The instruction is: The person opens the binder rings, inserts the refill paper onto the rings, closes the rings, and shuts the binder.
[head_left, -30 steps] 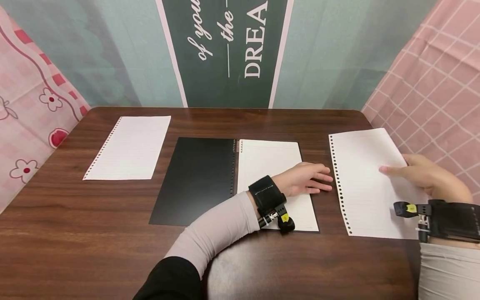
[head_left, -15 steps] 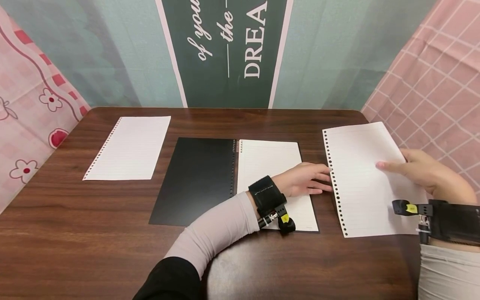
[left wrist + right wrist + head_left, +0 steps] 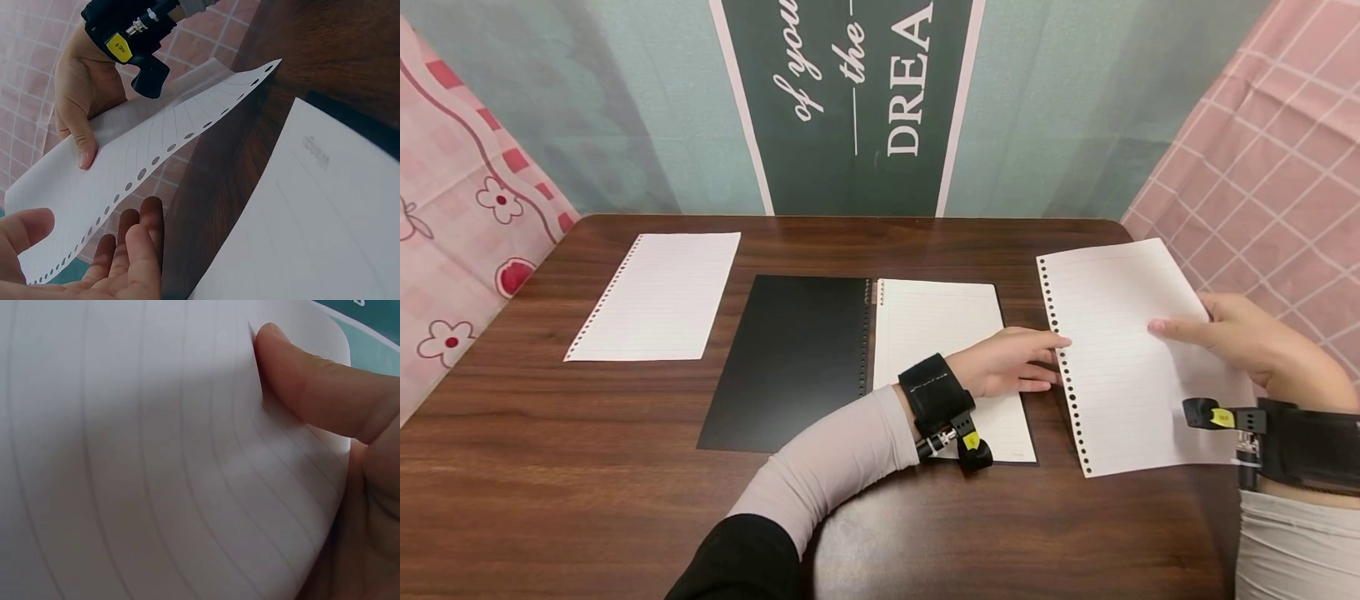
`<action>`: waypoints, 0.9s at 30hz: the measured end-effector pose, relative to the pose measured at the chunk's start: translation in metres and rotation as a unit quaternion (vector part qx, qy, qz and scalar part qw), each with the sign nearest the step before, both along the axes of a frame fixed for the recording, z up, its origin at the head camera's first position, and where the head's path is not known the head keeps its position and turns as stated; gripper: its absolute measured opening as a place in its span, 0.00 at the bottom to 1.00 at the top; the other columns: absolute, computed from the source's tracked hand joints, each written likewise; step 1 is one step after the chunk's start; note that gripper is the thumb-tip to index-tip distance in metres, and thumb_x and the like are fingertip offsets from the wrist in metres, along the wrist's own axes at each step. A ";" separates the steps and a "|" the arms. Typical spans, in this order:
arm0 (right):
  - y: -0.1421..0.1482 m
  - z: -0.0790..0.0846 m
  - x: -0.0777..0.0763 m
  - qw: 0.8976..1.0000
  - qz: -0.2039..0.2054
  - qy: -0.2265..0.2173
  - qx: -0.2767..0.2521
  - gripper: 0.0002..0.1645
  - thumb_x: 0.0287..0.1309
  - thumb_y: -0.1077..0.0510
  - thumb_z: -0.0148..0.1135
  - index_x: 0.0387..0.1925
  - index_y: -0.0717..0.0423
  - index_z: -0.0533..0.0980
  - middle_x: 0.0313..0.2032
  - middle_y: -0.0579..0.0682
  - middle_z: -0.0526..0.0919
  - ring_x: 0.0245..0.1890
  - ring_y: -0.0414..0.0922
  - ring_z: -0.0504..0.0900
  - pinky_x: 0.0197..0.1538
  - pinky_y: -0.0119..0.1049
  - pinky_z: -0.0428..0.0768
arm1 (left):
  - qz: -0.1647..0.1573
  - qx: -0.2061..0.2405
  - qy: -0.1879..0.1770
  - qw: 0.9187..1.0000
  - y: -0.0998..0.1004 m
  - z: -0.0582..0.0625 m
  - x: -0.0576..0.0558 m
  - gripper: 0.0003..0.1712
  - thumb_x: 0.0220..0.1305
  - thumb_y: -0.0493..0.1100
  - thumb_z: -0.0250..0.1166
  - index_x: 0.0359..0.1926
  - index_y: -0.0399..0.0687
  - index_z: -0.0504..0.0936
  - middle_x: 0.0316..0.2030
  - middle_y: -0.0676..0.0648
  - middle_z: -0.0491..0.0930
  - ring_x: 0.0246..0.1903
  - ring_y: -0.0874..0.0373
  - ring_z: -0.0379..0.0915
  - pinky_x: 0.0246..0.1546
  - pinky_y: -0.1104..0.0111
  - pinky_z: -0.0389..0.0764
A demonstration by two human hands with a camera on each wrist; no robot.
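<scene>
The tabletop (image 3: 587, 500) is viewed forward-down from the head; a loose-leaf sheet (image 3: 1116, 367) is shared by both wrist views, right nearer.

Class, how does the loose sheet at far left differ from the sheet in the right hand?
The far-left sheet lies flat on the table; the held sheet is raised and curved. The far-left sheet is untouched; the right hand grips the held sheet. Both are white, ruled and punched with holes.
</scene>
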State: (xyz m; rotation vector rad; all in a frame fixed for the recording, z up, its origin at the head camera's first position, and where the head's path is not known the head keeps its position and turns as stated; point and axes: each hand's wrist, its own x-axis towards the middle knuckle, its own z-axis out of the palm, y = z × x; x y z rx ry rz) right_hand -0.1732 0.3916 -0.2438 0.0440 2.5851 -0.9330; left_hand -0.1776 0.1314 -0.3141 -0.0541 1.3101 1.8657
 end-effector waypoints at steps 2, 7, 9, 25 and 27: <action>-0.002 0.001 0.001 1.000 0.001 0.004 0.003 0.24 0.71 0.51 0.57 0.52 0.70 0.71 0.28 0.41 0.85 0.26 0.40 0.83 0.32 0.40 0.83 | 0.003 0.005 0.004 1.000 0.000 0.000 0.000 0.16 0.70 0.43 0.62 0.55 0.43 0.75 0.45 0.49 0.73 0.40 0.54 0.74 0.54 0.64 0.75; -0.006 0.003 0.002 1.000 0.013 0.014 0.010 0.29 0.71 0.51 0.57 0.57 0.74 0.68 0.29 0.39 0.84 0.27 0.38 0.82 0.32 0.38 0.81 | 0.018 0.012 0.009 1.000 0.001 0.000 0.001 0.13 0.68 0.41 0.63 0.51 0.44 0.75 0.38 0.53 0.72 0.33 0.58 0.71 0.49 0.67 0.75; -0.008 0.004 0.002 1.000 0.016 0.015 0.011 0.30 0.71 0.51 0.56 0.58 0.75 0.68 0.29 0.39 0.84 0.27 0.39 0.82 0.32 0.38 0.81 | 0.026 0.011 0.008 1.000 0.002 0.000 0.002 0.13 0.68 0.40 0.63 0.51 0.44 0.75 0.38 0.53 0.73 0.33 0.58 0.70 0.52 0.66 0.76; -0.015 0.011 0.004 0.999 0.025 0.029 0.024 0.31 0.70 0.49 0.57 0.60 0.73 0.67 0.31 0.38 0.83 0.29 0.36 0.80 0.33 0.35 0.79 | 0.018 0.017 0.026 0.999 0.006 0.001 0.006 0.07 0.67 0.35 0.63 0.31 0.48 0.76 0.29 0.53 0.78 0.33 0.62 0.73 0.45 0.69 0.74; -0.016 0.011 0.004 0.999 0.026 0.029 0.025 0.32 0.71 0.49 0.57 0.61 0.73 0.67 0.31 0.38 0.84 0.29 0.36 0.80 0.33 0.35 0.79 | 0.019 0.016 0.027 0.999 0.007 0.001 0.006 0.07 0.67 0.35 0.63 0.31 0.48 0.78 0.29 0.52 0.80 0.31 0.62 0.75 0.42 0.70 0.73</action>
